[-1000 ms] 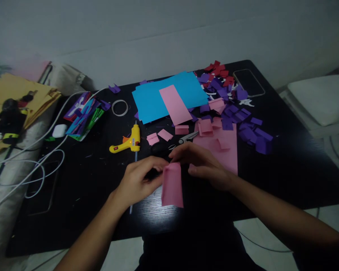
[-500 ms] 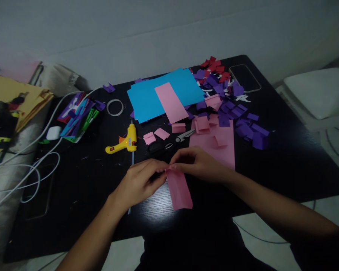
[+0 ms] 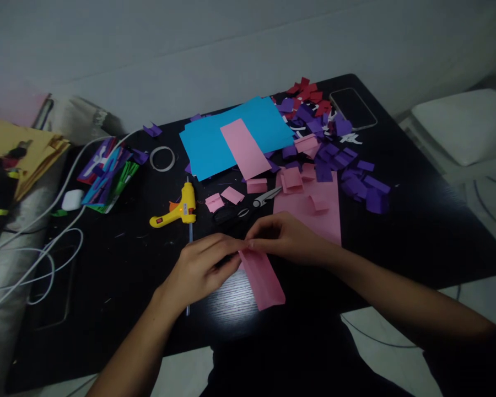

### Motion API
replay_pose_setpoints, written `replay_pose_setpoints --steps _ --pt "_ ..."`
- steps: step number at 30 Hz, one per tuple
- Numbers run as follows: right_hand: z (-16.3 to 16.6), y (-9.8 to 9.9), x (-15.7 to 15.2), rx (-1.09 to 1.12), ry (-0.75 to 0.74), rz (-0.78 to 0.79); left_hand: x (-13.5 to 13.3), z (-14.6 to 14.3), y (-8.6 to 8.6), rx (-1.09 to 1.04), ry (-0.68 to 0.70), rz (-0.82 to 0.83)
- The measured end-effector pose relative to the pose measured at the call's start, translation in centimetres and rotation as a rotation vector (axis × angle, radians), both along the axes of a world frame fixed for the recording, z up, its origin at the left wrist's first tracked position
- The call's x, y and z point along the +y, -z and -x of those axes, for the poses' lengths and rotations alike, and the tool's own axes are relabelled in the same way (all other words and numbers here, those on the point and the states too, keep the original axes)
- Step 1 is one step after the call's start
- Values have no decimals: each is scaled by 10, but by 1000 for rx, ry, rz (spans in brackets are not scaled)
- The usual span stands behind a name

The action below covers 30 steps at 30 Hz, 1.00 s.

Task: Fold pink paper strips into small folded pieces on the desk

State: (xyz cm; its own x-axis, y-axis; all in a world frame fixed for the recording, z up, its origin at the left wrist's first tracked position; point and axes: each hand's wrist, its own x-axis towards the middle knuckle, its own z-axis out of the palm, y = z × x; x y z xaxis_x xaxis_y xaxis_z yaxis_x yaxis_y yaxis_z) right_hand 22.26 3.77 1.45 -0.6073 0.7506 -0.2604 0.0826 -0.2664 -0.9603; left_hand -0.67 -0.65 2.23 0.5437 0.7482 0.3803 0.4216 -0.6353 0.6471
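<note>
A strip of pink paper [image 3: 263, 279] hangs toward me above the table's front part, its top end pinched between both hands. My left hand [image 3: 209, 263] grips the top left corner, fingers bent over it. From the right, my right hand [image 3: 283, 238] closes thumb and forefinger on the same end, so the fingertips of both hands meet there and hide the edge. Just beyond the hands lie scissors [image 3: 267, 197] with dark handles. A yellow glue gun [image 3: 177, 207] with a clear glue stick rests on the table left of them.
Blue sheets [image 3: 206, 146] carry a pink strip [image 3: 244, 148]. A larger pink sheet [image 3: 328, 220] holds small folded pink pieces. Purple scraps [image 3: 334, 157], red scraps [image 3: 310, 94] and a phone [image 3: 354, 108] lie back right. A tape roll [image 3: 162, 159] and white cables [image 3: 52, 256] are left.
The view has shifted slightly. Both hands keep their pinch on the pink strip, and its lower end has swung a little to the right.
</note>
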Motion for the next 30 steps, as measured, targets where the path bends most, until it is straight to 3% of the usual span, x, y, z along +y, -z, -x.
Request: replay_pose_setpoints --steps 16,30 --pt "-3 3 1 127 -54 57 1 1 -3 -24 -41 30" --pt "-2 1 0 44 -44 16 1 1 -3 -37 -75 143"
